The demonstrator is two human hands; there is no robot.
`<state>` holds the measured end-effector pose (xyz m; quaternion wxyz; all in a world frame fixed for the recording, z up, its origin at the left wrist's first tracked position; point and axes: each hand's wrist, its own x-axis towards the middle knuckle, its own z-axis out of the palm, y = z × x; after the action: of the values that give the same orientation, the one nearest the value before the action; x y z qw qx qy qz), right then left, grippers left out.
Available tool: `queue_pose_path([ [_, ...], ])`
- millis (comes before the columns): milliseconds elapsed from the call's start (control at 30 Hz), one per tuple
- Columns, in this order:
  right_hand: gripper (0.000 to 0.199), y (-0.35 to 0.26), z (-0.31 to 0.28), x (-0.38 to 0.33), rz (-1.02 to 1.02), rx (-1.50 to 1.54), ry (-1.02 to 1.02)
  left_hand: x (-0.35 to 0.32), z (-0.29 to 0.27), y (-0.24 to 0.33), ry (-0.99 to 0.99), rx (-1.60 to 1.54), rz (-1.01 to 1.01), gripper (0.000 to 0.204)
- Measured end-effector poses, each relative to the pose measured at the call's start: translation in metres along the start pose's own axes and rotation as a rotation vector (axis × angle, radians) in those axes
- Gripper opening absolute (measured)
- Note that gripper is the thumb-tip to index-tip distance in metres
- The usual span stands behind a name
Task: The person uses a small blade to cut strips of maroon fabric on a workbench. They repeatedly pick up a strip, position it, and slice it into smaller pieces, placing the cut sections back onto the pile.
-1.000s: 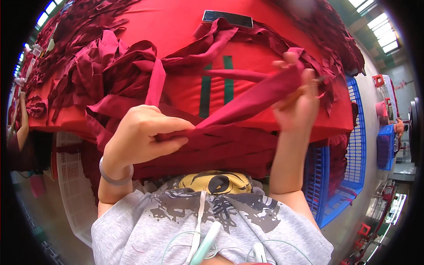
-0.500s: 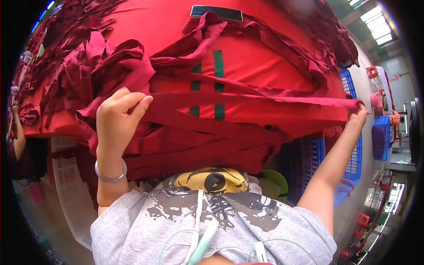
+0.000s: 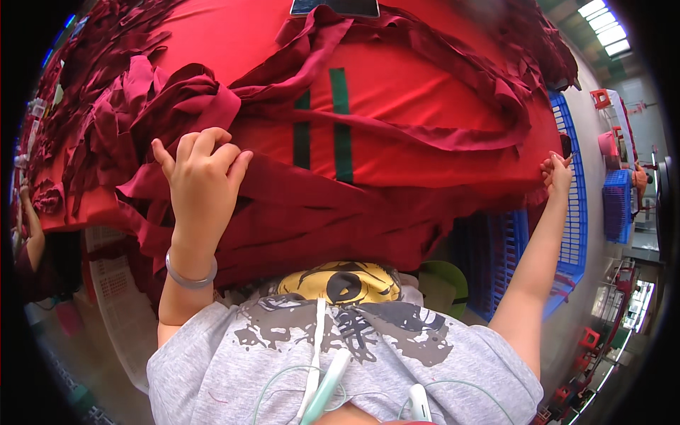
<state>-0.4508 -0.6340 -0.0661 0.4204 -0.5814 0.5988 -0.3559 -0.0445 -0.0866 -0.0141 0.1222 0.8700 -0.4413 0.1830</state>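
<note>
My left hand (image 3: 202, 173) is raised above the near edge of the red-covered table (image 3: 418, 85). Its fingers are half bent and spread apart, with no cloth between them. Just beyond it lies a heap of dark red fabric strips (image 3: 170, 99). More long strips (image 3: 333, 223) drape over the table's near edge toward my lap. Out by the table's right edge, my right hand (image 3: 558, 173) has its fingers bent together. A small dark thing shows at its fingertips, too small to name. One loose strip (image 3: 425, 134) curves across the tabletop between my hands.
Two dark green tape strips (image 3: 341, 124) mark the cloth. A phone-like dark slab (image 3: 336, 7) lies at the far side. A blue plastic crate (image 3: 570, 219) stands right of the table, a white basket (image 3: 124, 297) at the left. Another person's arm (image 3: 33, 227) shows at far left.
The strip stretched between my hands has been let go and no longer spans them. My left fingers have spread from a pinch. My right hand has moved slightly left.
</note>
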Motion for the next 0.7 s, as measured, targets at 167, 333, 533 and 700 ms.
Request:
queue_pose_path([
  [167,0.023,-0.050,0.039,-0.089,-0.303,-0.120,0.045,0.018,-0.035,0.008,-0.227,-0.546,0.325,0.016],
  [333,0.032,-0.098,0.131,-0.287,-0.351,-0.003,-1.119,0.033,-0.059,0.016,-0.458,-1.021,0.517,0.019],
  [533,0.025,-0.070,0.146,-0.353,-0.487,-0.370,-1.399,0.037,-0.052,-0.012,-0.316,-1.135,0.160,0.021],
  [700,0.010,-0.030,0.116,-0.316,-0.465,-0.439,-1.099,0.032,-0.050,-0.036,-0.086,-1.198,-0.035,0.021],
])
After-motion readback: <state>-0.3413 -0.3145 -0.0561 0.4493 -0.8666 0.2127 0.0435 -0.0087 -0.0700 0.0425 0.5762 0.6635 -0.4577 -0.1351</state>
